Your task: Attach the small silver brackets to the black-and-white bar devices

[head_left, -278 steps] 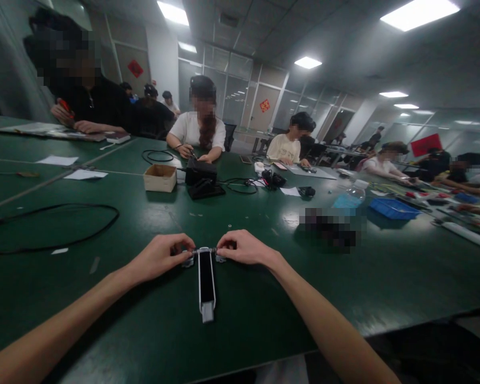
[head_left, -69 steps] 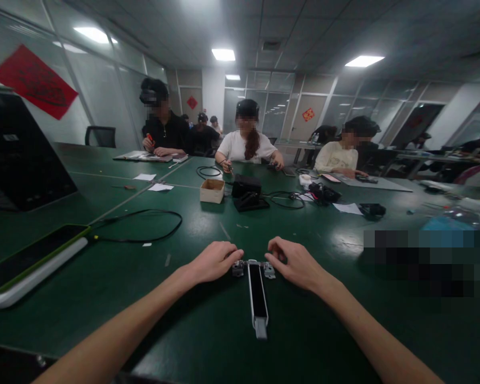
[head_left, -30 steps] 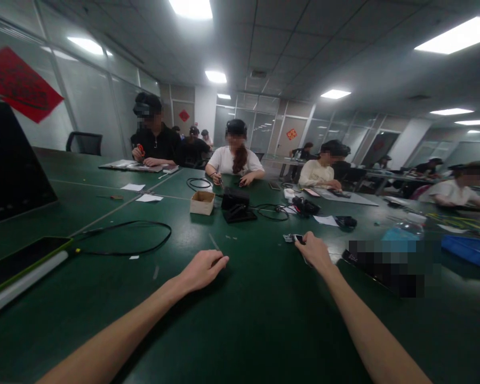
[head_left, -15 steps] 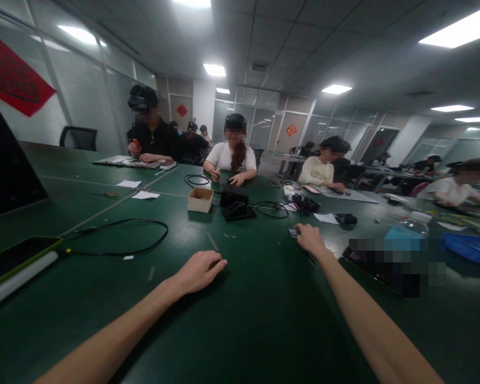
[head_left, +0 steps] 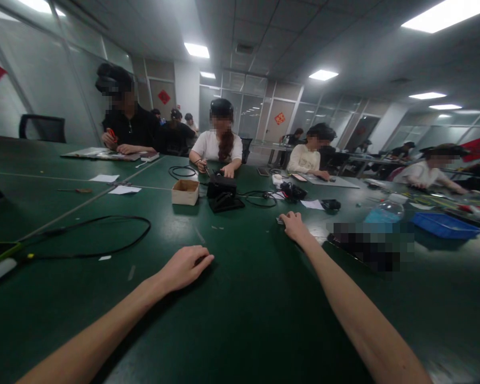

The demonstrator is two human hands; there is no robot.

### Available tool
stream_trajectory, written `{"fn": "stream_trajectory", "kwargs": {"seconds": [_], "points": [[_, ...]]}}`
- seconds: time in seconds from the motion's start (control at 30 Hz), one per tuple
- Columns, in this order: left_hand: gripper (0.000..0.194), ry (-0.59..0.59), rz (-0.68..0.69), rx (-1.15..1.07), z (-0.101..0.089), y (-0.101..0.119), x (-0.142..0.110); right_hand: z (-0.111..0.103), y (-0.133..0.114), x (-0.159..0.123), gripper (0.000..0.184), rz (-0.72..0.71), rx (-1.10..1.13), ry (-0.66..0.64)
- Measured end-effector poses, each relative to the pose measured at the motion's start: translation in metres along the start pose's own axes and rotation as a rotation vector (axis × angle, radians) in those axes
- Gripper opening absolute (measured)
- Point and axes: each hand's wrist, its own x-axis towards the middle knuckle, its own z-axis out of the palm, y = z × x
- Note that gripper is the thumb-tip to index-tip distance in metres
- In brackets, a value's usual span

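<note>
My left hand (head_left: 184, 266) rests on the green table (head_left: 244, 320) close to me, fingers loosely stretched, nothing in it. My right hand (head_left: 294, 224) reaches far out over the table, its fingers curled down over the small black and silver part (head_left: 279, 220). Only a grey tip of that part shows at the hand's left side. The two hands are well apart.
A black cable loop (head_left: 104, 234) lies left of my left hand. Beyond are a small cardboard box (head_left: 185, 192), a black stand (head_left: 223, 193), a plastic bottle (head_left: 384, 210) and a blue tray (head_left: 444, 225). Several people sit working along the far side.
Both hands were on the part near me. My right hand has since carried it away and forward to the right, down onto the table. My left hand stayed, letting go.
</note>
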Motion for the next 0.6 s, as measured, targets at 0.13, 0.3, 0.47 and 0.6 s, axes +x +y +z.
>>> {"fn": "stream_trajectory", "kwargs": {"seconds": [0.13, 0.3, 0.47, 0.6], "points": [[0.039, 0.007, 0.005, 0.006, 0.0013, -0.0015, 0.0002, -0.0009, -0.0027, -0.0047, 0.055, 0.012, -0.009, 0.022], [0.039, 0.0, -0.001, -0.015, 0.0011, -0.0013, -0.0004, -0.0032, -0.0036, -0.0076, 0.045, 0.004, -0.001, 0.018], [0.038, 0.0, 0.003, -0.017, 0.002, -0.0026, -0.0001, -0.0047, -0.0037, -0.0085, 0.043, 0.001, 0.009, 0.008], [0.037, 0.006, 0.009, -0.03, 0.0028, -0.0036, 0.0002, -0.0053, -0.0043, -0.009, 0.049, 0.022, 0.009, 0.011]]}}
